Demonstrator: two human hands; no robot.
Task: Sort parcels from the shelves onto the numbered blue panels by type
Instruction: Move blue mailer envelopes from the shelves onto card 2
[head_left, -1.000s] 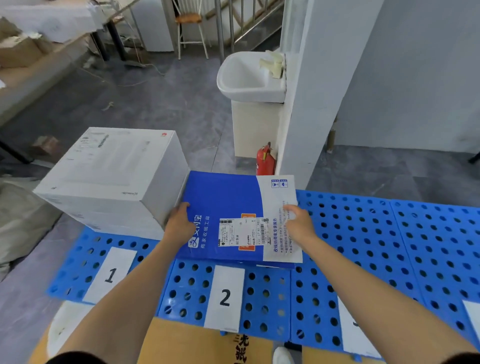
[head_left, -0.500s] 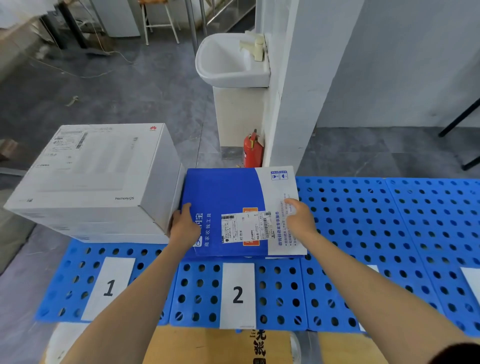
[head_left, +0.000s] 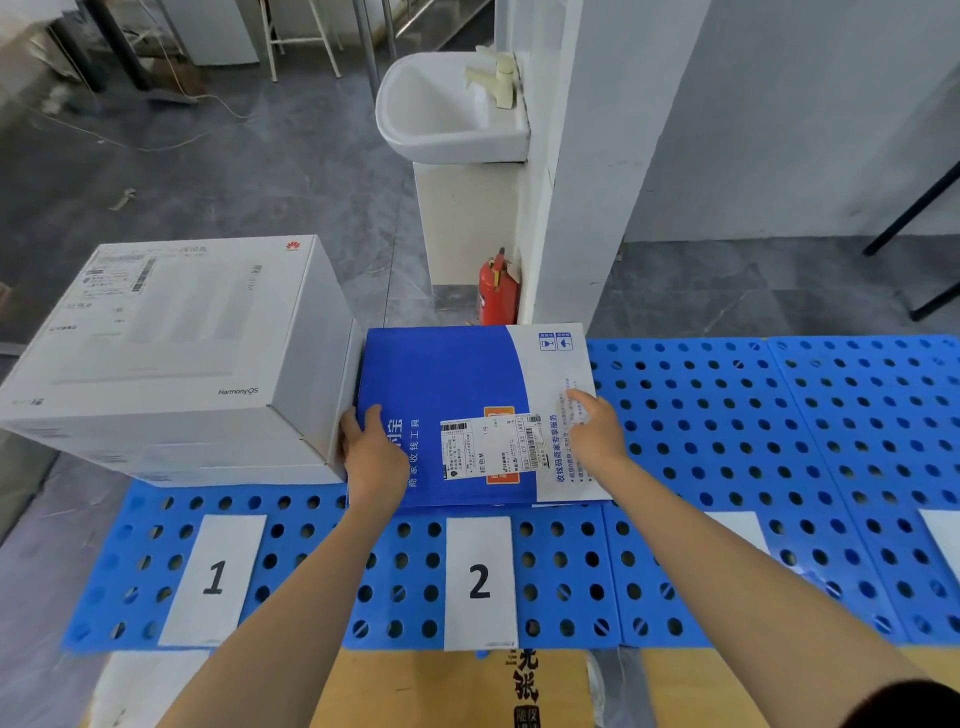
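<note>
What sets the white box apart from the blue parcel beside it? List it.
Colour: the white box is plain white; the blue parcel is blue with a white side strip.
Height: the white box stands tall; the blue parcel lies flat.
Contact: the left hand and right hand are on the blue parcel; neither holds the white box.
Shared: both carry shipping labels and sit on the blue panels.

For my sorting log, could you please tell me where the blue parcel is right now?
In the head view, the blue parcel lies flat mid-frame on the blue panel behind label 2, beside the white box on its left.
</note>
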